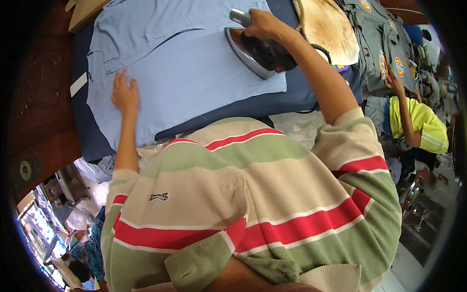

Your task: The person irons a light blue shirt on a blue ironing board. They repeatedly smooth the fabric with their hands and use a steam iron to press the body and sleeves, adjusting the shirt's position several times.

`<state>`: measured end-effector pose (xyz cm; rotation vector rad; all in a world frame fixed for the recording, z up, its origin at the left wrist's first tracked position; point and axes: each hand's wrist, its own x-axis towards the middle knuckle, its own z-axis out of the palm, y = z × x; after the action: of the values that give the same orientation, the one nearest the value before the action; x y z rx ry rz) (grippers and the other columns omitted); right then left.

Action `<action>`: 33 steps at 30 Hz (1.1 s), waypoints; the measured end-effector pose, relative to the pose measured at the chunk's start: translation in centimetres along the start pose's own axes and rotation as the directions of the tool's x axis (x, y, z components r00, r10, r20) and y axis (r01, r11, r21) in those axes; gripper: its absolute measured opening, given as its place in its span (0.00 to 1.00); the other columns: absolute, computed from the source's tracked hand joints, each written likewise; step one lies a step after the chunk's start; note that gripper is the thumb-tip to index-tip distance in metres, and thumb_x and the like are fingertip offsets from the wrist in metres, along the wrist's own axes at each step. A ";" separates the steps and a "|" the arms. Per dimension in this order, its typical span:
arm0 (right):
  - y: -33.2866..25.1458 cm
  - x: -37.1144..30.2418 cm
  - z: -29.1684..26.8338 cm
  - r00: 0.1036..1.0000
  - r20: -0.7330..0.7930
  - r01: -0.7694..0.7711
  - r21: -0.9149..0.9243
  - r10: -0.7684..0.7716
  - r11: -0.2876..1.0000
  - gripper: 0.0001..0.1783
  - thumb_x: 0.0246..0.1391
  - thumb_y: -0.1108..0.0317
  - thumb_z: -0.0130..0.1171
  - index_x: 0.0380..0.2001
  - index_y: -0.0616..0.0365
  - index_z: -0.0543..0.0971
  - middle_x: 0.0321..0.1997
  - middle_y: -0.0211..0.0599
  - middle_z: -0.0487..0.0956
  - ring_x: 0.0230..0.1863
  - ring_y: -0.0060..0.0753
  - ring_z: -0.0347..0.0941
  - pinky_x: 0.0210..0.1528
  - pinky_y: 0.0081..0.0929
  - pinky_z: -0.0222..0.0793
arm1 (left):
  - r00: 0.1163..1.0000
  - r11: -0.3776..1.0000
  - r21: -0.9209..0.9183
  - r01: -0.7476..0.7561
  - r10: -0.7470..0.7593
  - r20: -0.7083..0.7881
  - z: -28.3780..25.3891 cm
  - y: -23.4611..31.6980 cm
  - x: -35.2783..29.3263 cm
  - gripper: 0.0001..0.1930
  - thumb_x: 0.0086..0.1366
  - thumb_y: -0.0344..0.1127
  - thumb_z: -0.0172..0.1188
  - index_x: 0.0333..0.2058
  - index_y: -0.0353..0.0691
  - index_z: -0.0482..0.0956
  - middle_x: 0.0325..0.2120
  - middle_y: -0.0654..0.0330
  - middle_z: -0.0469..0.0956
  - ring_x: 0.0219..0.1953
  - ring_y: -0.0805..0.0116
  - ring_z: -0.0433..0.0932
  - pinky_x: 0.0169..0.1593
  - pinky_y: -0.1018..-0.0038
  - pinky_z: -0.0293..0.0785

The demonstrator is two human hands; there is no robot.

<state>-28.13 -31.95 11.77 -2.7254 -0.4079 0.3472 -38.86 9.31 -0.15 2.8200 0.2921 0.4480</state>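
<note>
1. The right hand (264, 24) hides part of the handle (240, 17).
2. Below the grip, the iron (253, 51) hides some shirt (189, 73).
3. Past the grip, the top edge cuts off the shirt.
4. Right of the grip, the arm (318, 73) hides some cord (325, 50).

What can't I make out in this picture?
Head view, hidden: the underside of the iron, turned toward the light blue cloth.
Head view, cut off by the top edge: the cloth's far end.
Head view, covered by the right forearm: part of the black cord.
Head view, hidden: the palm of the left hand, facing down.
Head view, behind the striped shirt: part of the blue patterned shirt.
</note>
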 end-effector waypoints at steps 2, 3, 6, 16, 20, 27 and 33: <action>0.6 -2.0 0.1 0.998 -0.030 -0.061 -0.025 0.061 0.998 0.29 0.36 0.56 0.61 0.39 0.69 0.72 0.35 0.58 0.77 0.40 0.54 0.75 0.43 0.39 0.69 | 0.996 1.000 0.014 -0.011 0.010 0.094 -1.0 3.7 -4.9 0.24 0.62 0.48 0.48 0.58 0.56 0.63 0.62 0.61 0.57 0.64 0.60 0.54 0.57 0.45 0.50; 1.7 -3.5 0.2 0.993 -0.056 -0.104 -0.023 0.103 0.994 0.32 0.36 0.53 0.64 0.40 0.68 0.73 0.36 0.58 0.77 0.41 0.53 0.75 0.44 0.38 0.69 | 0.992 0.995 0.099 -0.020 0.008 0.123 -1.2 4.1 -7.3 0.25 0.63 0.49 0.48 0.59 0.56 0.61 0.62 0.60 0.55 0.64 0.59 0.52 0.58 0.45 0.49; 4.8 -8.1 0.3 0.961 -0.184 -0.195 0.086 0.207 0.977 0.31 0.36 0.56 0.64 0.42 0.69 0.72 0.35 0.57 0.77 0.40 0.52 0.75 0.43 0.38 0.69 | 0.982 0.967 0.255 -0.022 -0.027 0.185 -0.9 4.5 -11.1 0.28 0.64 0.53 0.45 0.62 0.56 0.57 0.64 0.58 0.51 0.66 0.55 0.48 0.58 0.45 0.48; 0.2 -2.9 0.9 0.982 0.092 0.155 0.117 -0.166 0.981 0.30 0.39 0.59 0.62 0.45 0.66 0.70 0.34 0.51 0.76 0.37 0.42 0.74 0.40 0.32 0.67 | 0.979 0.970 0.241 0.028 -0.075 0.189 -1.1 4.4 -10.8 0.30 0.64 0.56 0.42 0.63 0.57 0.54 0.65 0.57 0.49 0.66 0.55 0.46 0.60 0.48 0.44; -7.8 1.0 3.4 0.953 0.145 0.241 0.172 -0.266 0.955 0.28 0.38 0.56 0.62 0.38 0.67 0.72 0.32 0.53 0.77 0.36 0.47 0.75 0.39 0.35 0.68 | 0.981 0.965 0.259 0.033 -0.081 0.179 -0.7 3.8 -11.0 0.29 0.64 0.56 0.42 0.63 0.58 0.54 0.65 0.58 0.50 0.66 0.56 0.47 0.60 0.48 0.45; -12.9 -1.5 5.0 0.846 0.287 0.412 0.184 -0.450 0.892 0.20 0.38 0.63 0.60 0.34 0.65 0.71 0.29 0.53 0.77 0.33 0.52 0.75 0.36 0.39 0.69 | 0.986 0.981 0.191 0.030 -0.061 0.157 -0.4 3.5 -10.9 0.29 0.65 0.55 0.41 0.63 0.55 0.54 0.65 0.59 0.50 0.66 0.56 0.47 0.60 0.49 0.44; -12.2 -4.6 4.1 0.765 0.407 0.468 0.181 -0.499 0.865 0.19 0.40 0.66 0.58 0.36 0.63 0.70 0.26 0.52 0.77 0.31 0.54 0.75 0.35 0.41 0.68 | 0.985 0.983 0.181 0.028 -0.058 0.163 -0.9 4.0 -10.9 0.29 0.65 0.54 0.41 0.63 0.54 0.53 0.65 0.59 0.50 0.66 0.56 0.47 0.60 0.49 0.44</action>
<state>-36.45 -21.28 13.62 -2.3304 -1.1748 0.8152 -48.70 3.16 -1.16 2.9943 0.3749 0.1806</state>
